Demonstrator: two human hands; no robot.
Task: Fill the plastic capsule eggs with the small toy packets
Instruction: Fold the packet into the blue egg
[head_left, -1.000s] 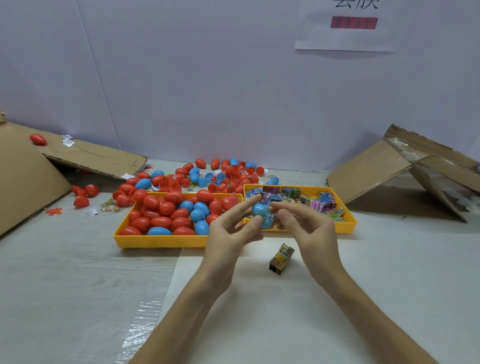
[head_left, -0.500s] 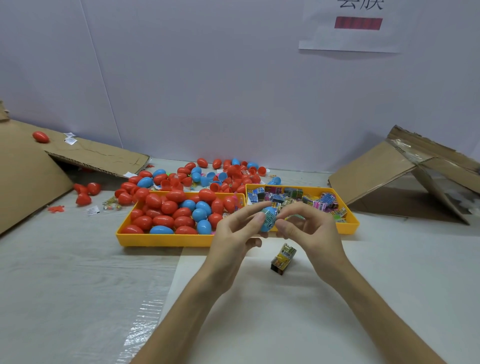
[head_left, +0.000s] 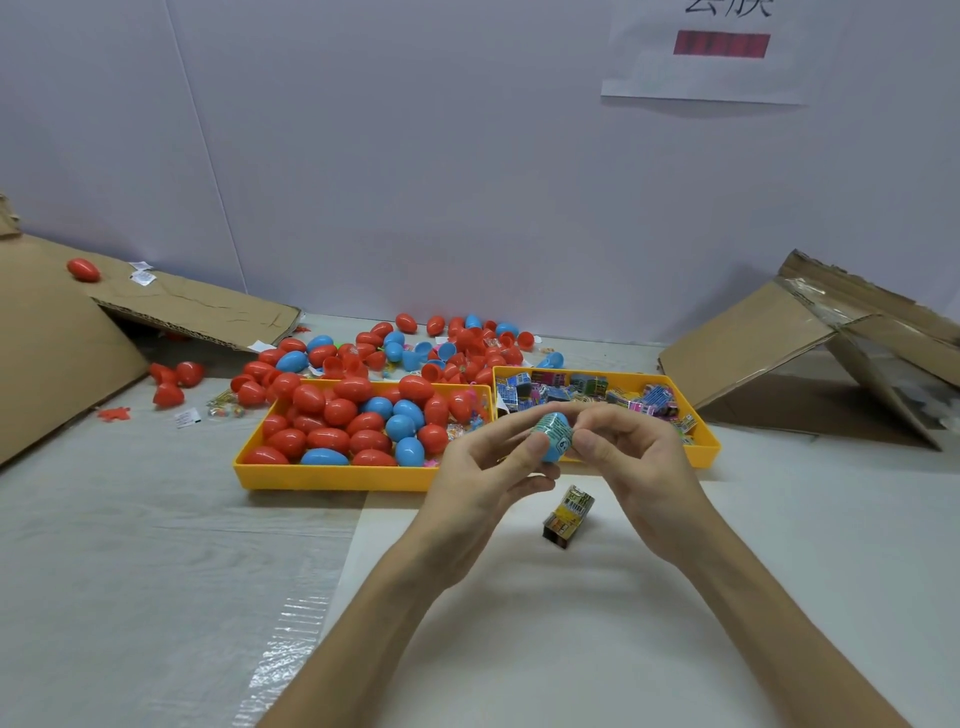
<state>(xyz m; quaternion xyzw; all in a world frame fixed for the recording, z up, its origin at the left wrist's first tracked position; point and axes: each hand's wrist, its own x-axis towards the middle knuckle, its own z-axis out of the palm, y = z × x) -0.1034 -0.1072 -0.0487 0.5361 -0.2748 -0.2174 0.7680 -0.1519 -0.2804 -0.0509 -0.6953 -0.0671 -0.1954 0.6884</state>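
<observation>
Sheet of paper (head_left: 701, 78) on the wall: dark characters cut off by the top edge, unreadable; the red bar (head_left: 721, 44) below them shows no text. The teal toy packet (head_left: 551, 428) you hold in the blue egg half (head_left: 549, 457) has a "6" in a small badge, and its fine print is too small to read. Print is illegible on the packet on the tabletop (head_left: 569, 517), the tray packets (head_left: 587, 387) and the white slips (head_left: 143, 275).

Left hand (head_left: 480, 470), right hand (head_left: 641, 460) and forearms (head_left: 363, 618) are bare.
</observation>
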